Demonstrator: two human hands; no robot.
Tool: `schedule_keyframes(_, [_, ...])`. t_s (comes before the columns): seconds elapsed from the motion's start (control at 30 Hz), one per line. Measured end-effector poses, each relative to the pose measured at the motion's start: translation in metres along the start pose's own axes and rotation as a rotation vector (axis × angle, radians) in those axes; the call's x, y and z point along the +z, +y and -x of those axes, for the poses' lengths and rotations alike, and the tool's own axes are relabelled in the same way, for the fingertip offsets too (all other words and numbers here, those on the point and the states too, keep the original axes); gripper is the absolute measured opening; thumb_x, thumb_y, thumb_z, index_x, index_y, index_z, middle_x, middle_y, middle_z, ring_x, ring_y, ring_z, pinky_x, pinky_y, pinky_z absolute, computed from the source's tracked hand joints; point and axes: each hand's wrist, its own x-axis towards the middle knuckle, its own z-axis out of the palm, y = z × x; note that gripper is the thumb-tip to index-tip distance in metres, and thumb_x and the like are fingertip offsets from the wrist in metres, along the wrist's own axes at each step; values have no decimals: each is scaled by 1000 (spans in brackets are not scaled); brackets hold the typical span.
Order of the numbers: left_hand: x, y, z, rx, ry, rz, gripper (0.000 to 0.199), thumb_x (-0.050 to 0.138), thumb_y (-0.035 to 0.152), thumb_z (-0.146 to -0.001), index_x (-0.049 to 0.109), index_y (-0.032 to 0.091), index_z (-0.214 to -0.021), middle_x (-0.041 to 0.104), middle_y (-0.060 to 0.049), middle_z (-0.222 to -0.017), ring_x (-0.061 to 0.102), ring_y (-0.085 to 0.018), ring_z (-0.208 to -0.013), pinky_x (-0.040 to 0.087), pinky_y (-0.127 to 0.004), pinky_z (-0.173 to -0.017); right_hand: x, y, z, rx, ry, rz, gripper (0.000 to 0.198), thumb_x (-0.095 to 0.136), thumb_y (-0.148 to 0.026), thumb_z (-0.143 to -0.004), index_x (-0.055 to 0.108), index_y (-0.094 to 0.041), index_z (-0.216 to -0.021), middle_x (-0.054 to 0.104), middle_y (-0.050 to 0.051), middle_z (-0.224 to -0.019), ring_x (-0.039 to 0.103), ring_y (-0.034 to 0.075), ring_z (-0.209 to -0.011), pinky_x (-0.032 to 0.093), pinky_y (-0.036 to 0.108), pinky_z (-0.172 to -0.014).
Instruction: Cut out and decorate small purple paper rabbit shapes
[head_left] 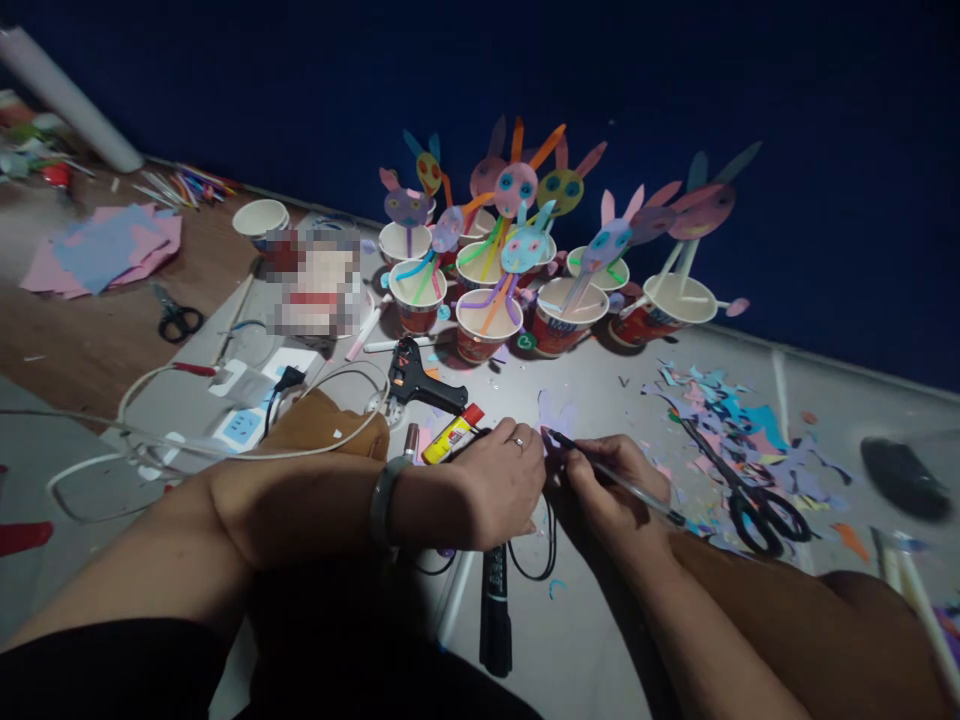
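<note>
My right hand (pixel 619 490) grips a slim pen (pixel 568 442) with a clear barrel, its dark tip over a small purple paper cutout (pixel 556 408) with two ear-like points. My left hand (pixel 504 480), wearing a ring, is curled at the cutout's left edge. Its fingertips are bent under, so their hold on the paper is partly hidden. Just left of that hand lies a yellow and red glue stick (pixel 450 437). A black marker (pixel 495 620) is below the left hand, and a black cord loop shows between both hands.
Behind my hands stand several paper cups (pixel 489 330) with paper rabbit heads on strips. A black glue gun (pixel 427 385) lies in front of them. Right are black scissors (pixel 757 510) and paper scraps (pixel 739 410). Cables, a power strip (pixel 244 425) and paper sheets (pixel 105 245) lie left.
</note>
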Motion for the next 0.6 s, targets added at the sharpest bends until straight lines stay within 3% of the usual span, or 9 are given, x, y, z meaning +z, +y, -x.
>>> schedule_keyframes(0.27, [0,-1,-1,15,-9,-3,72,50,58,-89,51,3,-136,49,-22,-143,45,-32,-124,30,-43,-107,1,-2,0,22,-21,-5,15,61,-36,-78,64,-21,-78,70,2,-65,62,17,-55,47,29,-54])
schedule_keyframes(0.47, [-1,-1,-1,14,-12,12,70,51,59,-88,55,4,-132,52,-21,-138,47,-32,-122,31,-43,-105,2,-1,1,58,76,-2,16,60,-36,-77,64,-21,-78,70,3,-66,63,19,-58,49,31,-57])
schedule_keyframes(0.6, [-1,-1,-1,16,-24,6,71,51,58,-88,53,4,-134,50,-21,-141,45,-32,-124,30,-43,-106,3,3,1,32,55,5,14,60,-35,-76,64,-21,-75,69,2,-63,63,19,-56,49,30,-57])
